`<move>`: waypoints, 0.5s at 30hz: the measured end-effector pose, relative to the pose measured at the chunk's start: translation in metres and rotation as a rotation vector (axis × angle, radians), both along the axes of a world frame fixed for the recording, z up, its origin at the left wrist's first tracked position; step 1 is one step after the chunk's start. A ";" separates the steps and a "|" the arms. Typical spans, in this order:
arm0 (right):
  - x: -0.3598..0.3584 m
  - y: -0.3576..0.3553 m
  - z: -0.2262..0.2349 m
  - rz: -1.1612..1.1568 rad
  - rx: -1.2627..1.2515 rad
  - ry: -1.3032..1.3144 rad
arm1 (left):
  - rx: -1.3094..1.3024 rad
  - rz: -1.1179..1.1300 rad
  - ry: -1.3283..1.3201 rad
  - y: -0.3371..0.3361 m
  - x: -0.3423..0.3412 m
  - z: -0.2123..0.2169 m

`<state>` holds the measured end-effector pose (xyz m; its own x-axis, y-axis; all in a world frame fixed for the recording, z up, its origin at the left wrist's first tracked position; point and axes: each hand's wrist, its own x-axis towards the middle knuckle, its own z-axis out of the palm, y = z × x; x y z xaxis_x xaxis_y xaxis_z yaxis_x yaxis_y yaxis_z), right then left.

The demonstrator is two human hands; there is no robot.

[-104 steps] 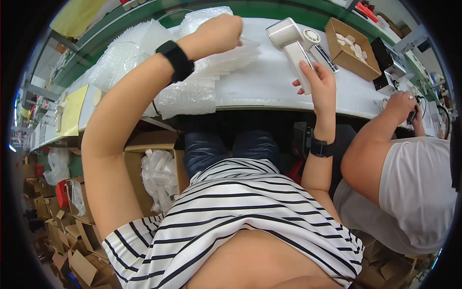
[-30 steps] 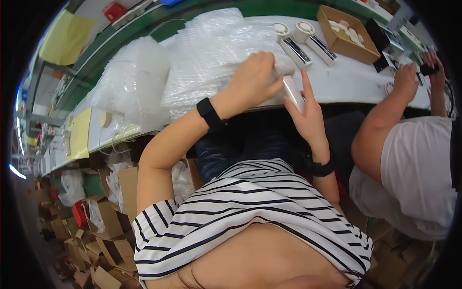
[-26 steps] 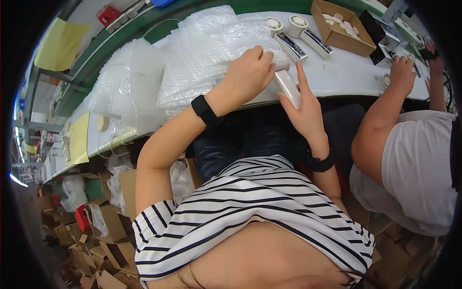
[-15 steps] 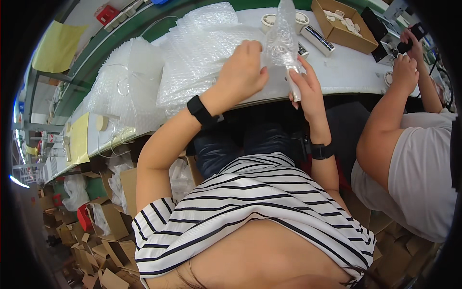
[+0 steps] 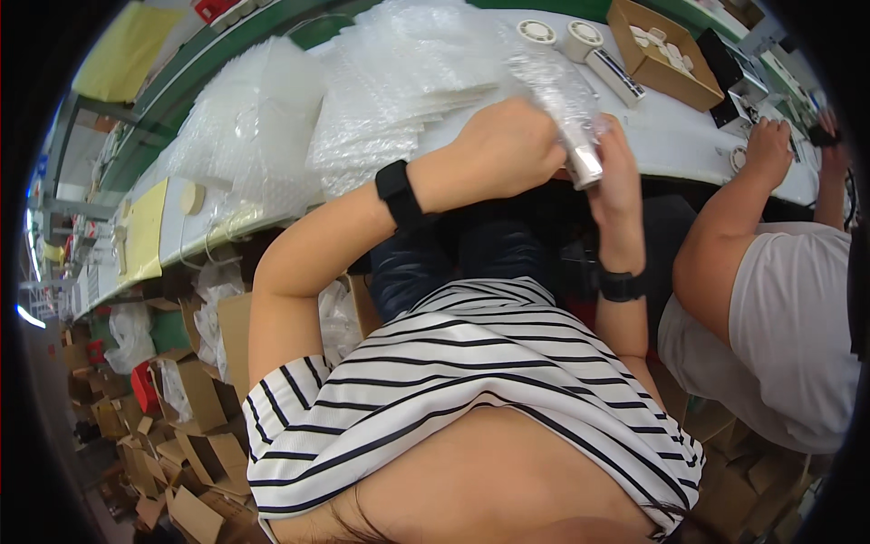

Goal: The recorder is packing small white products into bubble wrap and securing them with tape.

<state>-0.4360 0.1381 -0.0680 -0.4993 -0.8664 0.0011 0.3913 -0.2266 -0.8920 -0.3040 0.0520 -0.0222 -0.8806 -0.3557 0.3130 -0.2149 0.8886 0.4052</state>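
Left hand (image 5: 521,145) now closing in on bubble-wrap bag (image 5: 555,86) (was hovering apart half a second ago) — its fingers bending beside bag, grip blurred, cannot tell if pinching. Right hand (image 5: 618,177) keeping fingers curled around lower end of bagged gadget (image 5: 586,170), which is tilting above front edge of counter (image 5: 666,150). Bag appearing to reach nearer gadget's end — wrapping seemingly getting further along. Spare bubble-wrap bags (image 5: 390,95) lying leftward; open cardboard box (image 5: 675,86) standing rightward.
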 end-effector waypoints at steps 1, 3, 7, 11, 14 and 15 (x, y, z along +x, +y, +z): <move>0.000 0.009 0.012 0.069 0.046 0.004 | 0.005 0.028 -0.003 0.005 0.002 0.008; -0.005 0.031 0.037 0.173 0.117 0.047 | 0.218 0.055 -0.012 0.015 0.004 0.027; -0.022 0.079 0.074 0.255 0.109 0.305 | 0.501 -0.039 0.049 0.040 0.019 0.056; -0.006 0.094 0.088 0.197 0.194 0.522 | 0.826 -0.043 0.094 0.062 0.041 0.057; 0.032 0.079 0.071 0.065 0.117 0.355 | 1.018 -0.050 0.037 0.071 0.070 0.041; 0.031 0.079 0.068 0.206 0.157 0.402 | 1.054 -0.051 0.041 0.072 0.082 0.036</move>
<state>-0.4052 0.2172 0.0003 -0.3042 -0.9524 0.0198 0.0311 -0.0307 -0.9990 -0.2220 0.1238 0.0135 -0.8978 -0.4282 -0.1031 -0.1559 0.0901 0.9836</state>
